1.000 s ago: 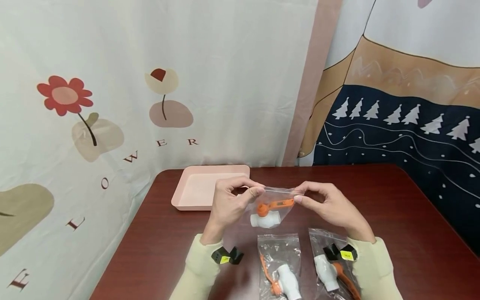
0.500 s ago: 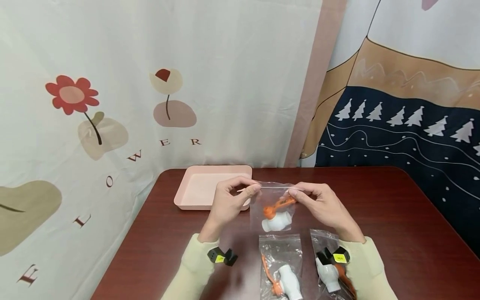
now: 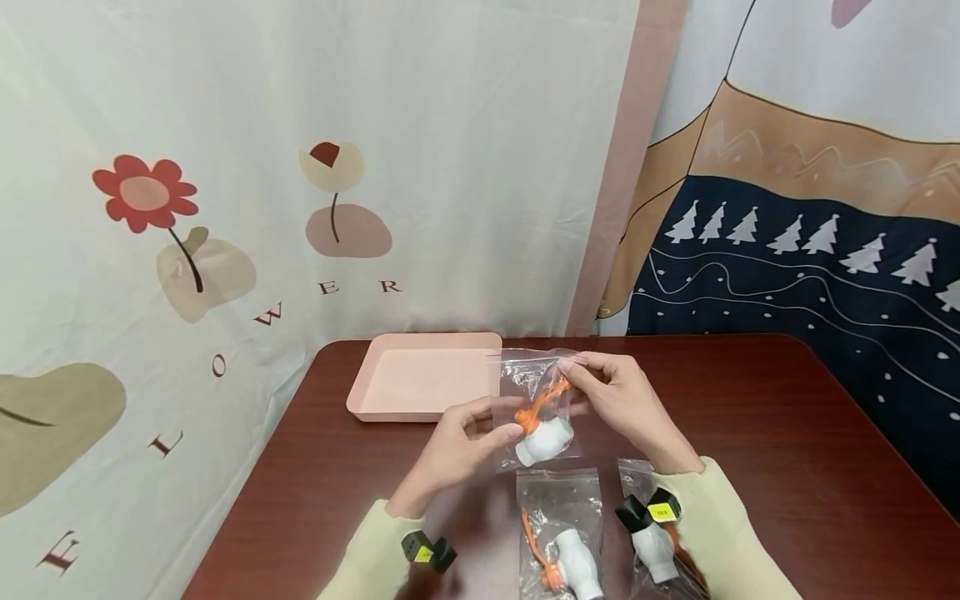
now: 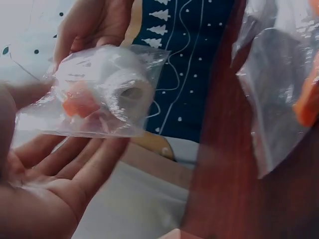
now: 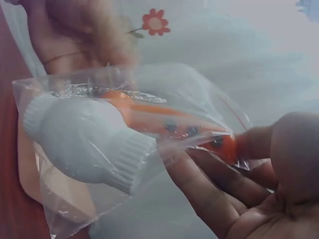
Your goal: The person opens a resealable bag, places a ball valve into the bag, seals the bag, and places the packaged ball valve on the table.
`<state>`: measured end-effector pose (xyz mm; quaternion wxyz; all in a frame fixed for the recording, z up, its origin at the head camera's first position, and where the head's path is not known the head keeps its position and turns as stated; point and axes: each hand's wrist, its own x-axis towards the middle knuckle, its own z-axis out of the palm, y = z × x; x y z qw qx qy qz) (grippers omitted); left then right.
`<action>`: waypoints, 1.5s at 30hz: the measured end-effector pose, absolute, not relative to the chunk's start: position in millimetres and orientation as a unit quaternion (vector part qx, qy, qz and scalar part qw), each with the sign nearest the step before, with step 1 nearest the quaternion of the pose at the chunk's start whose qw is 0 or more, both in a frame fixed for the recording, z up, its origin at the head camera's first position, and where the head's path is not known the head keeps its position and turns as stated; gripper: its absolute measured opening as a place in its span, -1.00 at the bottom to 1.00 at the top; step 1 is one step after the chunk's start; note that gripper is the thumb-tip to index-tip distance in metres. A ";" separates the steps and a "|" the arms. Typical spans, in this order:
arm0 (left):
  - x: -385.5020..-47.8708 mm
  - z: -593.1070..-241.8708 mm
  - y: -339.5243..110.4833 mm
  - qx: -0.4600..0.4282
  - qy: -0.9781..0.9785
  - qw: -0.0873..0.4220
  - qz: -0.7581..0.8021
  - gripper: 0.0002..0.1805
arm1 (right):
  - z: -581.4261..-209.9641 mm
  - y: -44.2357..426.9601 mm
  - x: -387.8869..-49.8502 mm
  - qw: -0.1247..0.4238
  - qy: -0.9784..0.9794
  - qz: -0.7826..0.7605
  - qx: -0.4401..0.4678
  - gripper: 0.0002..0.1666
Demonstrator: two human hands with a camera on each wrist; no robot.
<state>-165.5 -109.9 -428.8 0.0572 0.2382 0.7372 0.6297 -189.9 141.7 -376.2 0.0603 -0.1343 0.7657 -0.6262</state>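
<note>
In the head view, a clear zip bag (image 3: 517, 375) hangs above the table, holding a white plastic ball valve (image 3: 544, 442) with an orange lever handle (image 3: 553, 392). My right hand (image 3: 626, 400) pinches the bag's upper right part, with the handle's end between thumb and fingers in the right wrist view. My left hand (image 3: 465, 442) is at the bag's left side, its fingers (image 4: 84, 167) extended behind the bag and its thumb near the edge. Whether the left thumb touches the plastic is hard to tell.
Two more bagged valves lie on the dark red table (image 3: 300, 500): one bag (image 3: 558, 492) in front, another bag (image 3: 637, 479) partly under the right wrist. A pink tray (image 3: 423, 379) stands at the back left. Printed curtains (image 3: 480, 167) rise behind the table.
My left hand has let go of the bag's top edge and moved down along its left side. The right hand has shifted slightly left and up, still pinching the bag.
</note>
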 end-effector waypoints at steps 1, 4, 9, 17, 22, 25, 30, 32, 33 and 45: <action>-164.2 -431.1 -110.9 0.223 0.746 0.054 0.626 -0.59 | -377.0 139.9 -191.1 0.067 0.766 -0.627 -0.127 -0.63; -159.9 -438.0 -117.1 0.194 0.763 0.044 0.615 -0.66 | -381.7 134.0 -193.8 0.094 0.768 -0.624 -0.115 -0.67; -149.8 -453.0 -136.2 0.167 0.774 0.075 0.606 -0.69 | -396.1 120.5 -194.7 0.142 0.773 -0.605 -0.126 -0.75; -136.5 -470.0 -164.7 0.129 0.713 0.189 0.662 -0.58 | -422.4 99.6 -197.8 0.217 0.765 -0.589 -0.141 -0.74; -130.8 -478.8 -179.0 0.115 0.691 0.238 0.673 -0.56 | -434.3 90.0 -199.6 0.266 0.759 -0.575 -0.150 -0.75; -125.3 -484.3 -187.4 0.110 0.679 0.262 0.677 -0.56 | -441.7 84.2 -198.6 0.303 0.749 -0.570 -0.150 -0.74; -112.5 -492.4 -195.4 0.087 0.665 0.295 0.680 -0.56 | -455.8 76.1 -195.1 0.352 0.733 -0.563 -0.149 -0.75; -105.6 -496.2 -196.7 0.075 0.662 0.308 0.679 -0.57 | -462.0 72.3 -191.5 0.366 0.733 -0.554 -0.149 -0.76; -102.5 -498.0 -197.2 0.069 0.661 0.313 0.679 -0.58 | -464.7 70.4 -189.5 0.370 0.735 -0.548 -0.149 -0.77; -81.2 -500.6 -198.1 0.032 0.699 0.299 0.649 -0.67 | -475.3 56.5 -178.7 0.341 0.794 -0.468 -0.186 -0.75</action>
